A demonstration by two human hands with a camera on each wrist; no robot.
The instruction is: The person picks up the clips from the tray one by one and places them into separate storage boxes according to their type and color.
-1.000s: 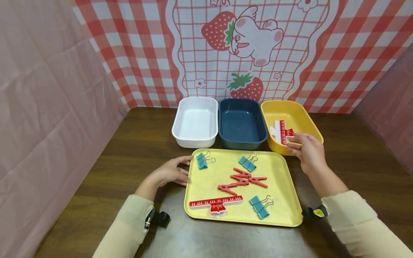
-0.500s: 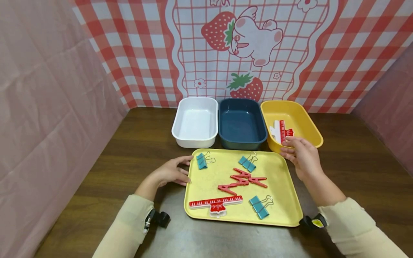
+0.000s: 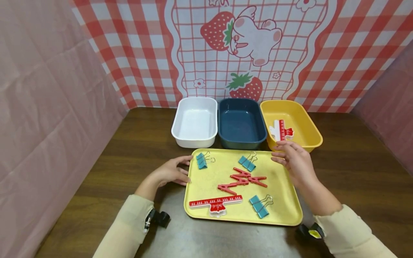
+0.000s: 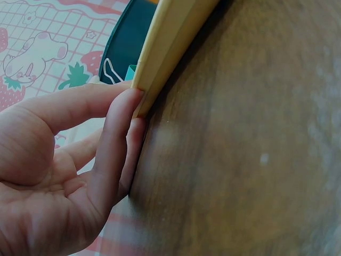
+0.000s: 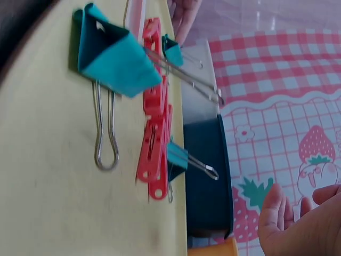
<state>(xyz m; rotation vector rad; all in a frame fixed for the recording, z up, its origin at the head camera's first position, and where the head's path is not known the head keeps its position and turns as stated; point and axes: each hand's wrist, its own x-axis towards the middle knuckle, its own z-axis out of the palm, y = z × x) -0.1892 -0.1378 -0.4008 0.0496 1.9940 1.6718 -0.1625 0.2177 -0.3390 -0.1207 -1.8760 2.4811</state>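
My left hand [image 3: 171, 172] touches the left rim of the yellow tray [image 3: 206, 182] with extended fingers; the left wrist view shows the fingertips [image 4: 136, 98] against its edge. My right hand [image 3: 298, 163], holding nothing, hovers over the tray's upper right corner with fingers loosely bent. Several red clothespins [image 3: 242, 181] lie clustered mid-tray. Around them are three teal binder clips: one upper left [image 3: 202, 161], one upper right [image 3: 247, 163], one lower right [image 3: 259, 206]. A red-and-white piano-pattern clip [image 3: 217, 203] lies lower left. A similar clip [image 3: 281, 129] is in the yellow bin [image 3: 311, 134].
Behind the tray, a white bin [image 3: 195, 142], a dark blue bin [image 3: 242, 144] and the yellow bin stand side by side on the wooden table [image 3: 129, 150]. A checked strawberry-print cloth [image 3: 145, 53] hangs behind them, with pink cloth [image 3: 48, 107] at the left.
My right hand has moved from the yellow bin's front edge leftward and toward me, over the tray corner. The left hand has stayed at the tray's rim.
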